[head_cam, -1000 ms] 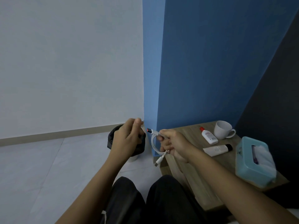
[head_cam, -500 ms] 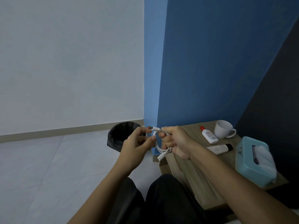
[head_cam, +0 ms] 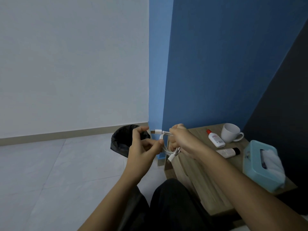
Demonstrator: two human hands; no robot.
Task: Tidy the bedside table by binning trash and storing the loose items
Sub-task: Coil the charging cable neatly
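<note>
- While the short white charging cable [head_cam: 165, 144] is bunched into loops mid-air, betw. bin and table, the step in hand looks like coiling it for storage — a loose item, not trash, by my read.
- Far L, on pale tile floor: round bin w/ black plastic liner [head_cam: 124, 139], open top, just beyond the hands. Contents not visible.
- Left hand [head_cam: 141, 147]: thumb and forefinger curled toward each other near the loops, thumb tip about touching the cable's left side; other fingers half-bent. Whether it actually pinches the cord, cannot tell — looks more like guiding.
- Cable: one plug end sticks out leftward at top, other plug dangles below the loops.
- Right hand [head_cam: 180, 140]: fist clenched around the gathered loops, carrying the bundle just off the front-left corner of the wooden bedside table [head_cam: 196, 177].
- On tabletop, L to R: small white bottle w/ red cap [head_cam: 215, 138] lying down; white ceramic mug [head_cam: 230, 135] upright at back; white tube w/ black cap [head_cam: 228, 152] lying flat, near the bottle; teal plastic tissue box [head_cam: 260, 165] w/ tissue poking out, at right edge.
- Next move, est.: tuck the free top plug into the coil so it holds, then find storage. No drawer or container seen open; table front mostly hidden by arm.
- Progress: partial — four items on top yet to sort.
</note>
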